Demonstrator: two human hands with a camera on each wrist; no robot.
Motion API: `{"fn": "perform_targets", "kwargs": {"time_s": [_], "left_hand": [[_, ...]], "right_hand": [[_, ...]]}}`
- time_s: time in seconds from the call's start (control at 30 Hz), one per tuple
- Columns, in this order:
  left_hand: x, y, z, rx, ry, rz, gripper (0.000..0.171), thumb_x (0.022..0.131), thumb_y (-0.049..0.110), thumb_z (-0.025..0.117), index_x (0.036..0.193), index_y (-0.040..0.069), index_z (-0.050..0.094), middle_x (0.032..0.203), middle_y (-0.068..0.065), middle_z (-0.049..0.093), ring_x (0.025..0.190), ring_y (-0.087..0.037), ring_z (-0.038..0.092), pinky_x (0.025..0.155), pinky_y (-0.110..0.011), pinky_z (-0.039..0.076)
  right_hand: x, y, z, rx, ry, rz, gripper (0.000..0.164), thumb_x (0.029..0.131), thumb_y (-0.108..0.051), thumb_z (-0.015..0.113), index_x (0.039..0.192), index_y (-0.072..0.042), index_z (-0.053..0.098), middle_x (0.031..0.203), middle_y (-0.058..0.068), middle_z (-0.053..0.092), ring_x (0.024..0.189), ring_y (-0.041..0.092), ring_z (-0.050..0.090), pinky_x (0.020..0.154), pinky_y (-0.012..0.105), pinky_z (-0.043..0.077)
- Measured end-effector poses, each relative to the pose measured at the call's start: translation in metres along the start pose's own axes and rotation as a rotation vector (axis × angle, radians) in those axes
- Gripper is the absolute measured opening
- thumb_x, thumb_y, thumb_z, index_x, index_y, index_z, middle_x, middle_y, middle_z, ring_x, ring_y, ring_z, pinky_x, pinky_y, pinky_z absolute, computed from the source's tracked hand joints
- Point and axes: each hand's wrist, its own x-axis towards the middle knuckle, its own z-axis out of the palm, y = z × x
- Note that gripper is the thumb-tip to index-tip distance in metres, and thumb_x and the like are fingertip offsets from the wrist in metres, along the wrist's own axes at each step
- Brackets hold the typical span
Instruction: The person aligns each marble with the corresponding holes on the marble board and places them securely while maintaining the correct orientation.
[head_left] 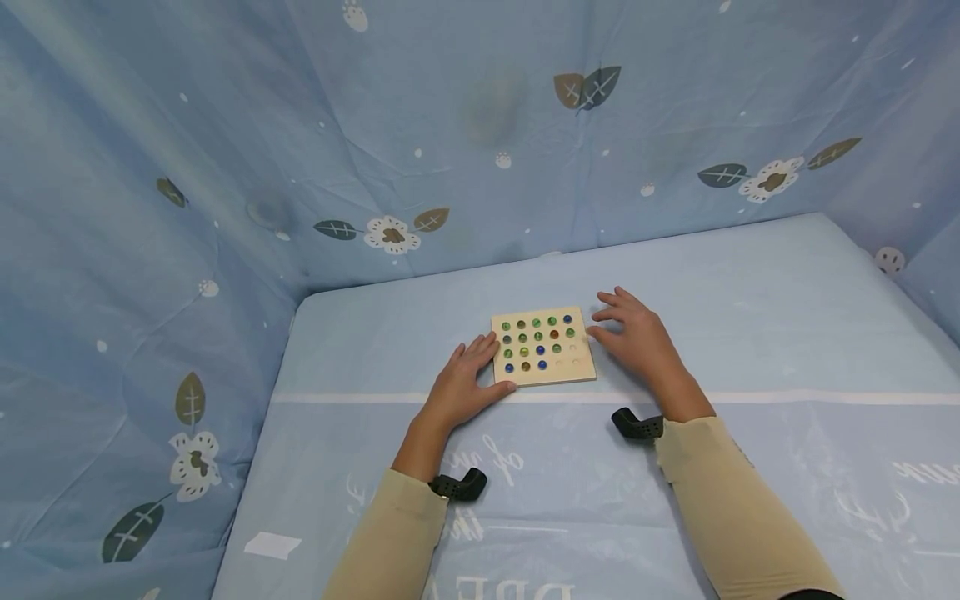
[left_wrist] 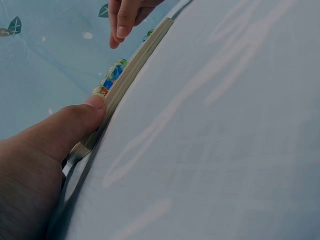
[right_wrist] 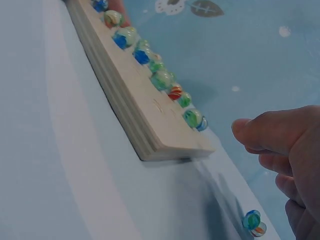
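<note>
A pale wooden board [head_left: 581, 374] lies on the cloth, with glass marbles [head_left: 540, 350] in rows of round hollows. Bare hollows [head_left: 576, 361] show at its near right corner. My left hand [head_left: 462, 392] rests around the near left corner, fingertips at the left edge and thumb at the near edge. In the left wrist view its thumb [left_wrist: 82, 117] presses the board's side, close to some marbles. To the right of the board, my right hand [head_left: 636, 340] hovers with fingers spread and nothing held. Loose marbles [right_wrist: 252, 220] lie below the right fingers in the right wrist view.
A light blue cloth [head_left: 750, 333] with a white stripe covers the table. Patterned fabric [head_left: 480, 108] hangs behind it and at the sides. At the front left lies a white patch [head_left: 272, 545]. Each wrist wears a black camera mount [head_left: 636, 424].
</note>
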Motion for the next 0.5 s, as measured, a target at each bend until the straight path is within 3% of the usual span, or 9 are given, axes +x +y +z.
{"fn": "perform_targets", "kwargs": {"time_s": [0.5], "left_hand": [[0.0,0.0,0.0,0.0,-0.005,-0.007,0.086,0.085,0.057,0.069,0.154,0.017,0.036,0.161,0.008,0.028,0.15,-0.014,0.023,0.126,-0.038,0.013]], "right_hand": [[0.0,0.031,-0.019,0.029,0.076,0.141,0.033,0.093,-0.026,0.069,0.115,-0.002,0.071,0.15,0.013,0.047,0.148,0.032,0.027,0.117,0.059,0.027]]}}
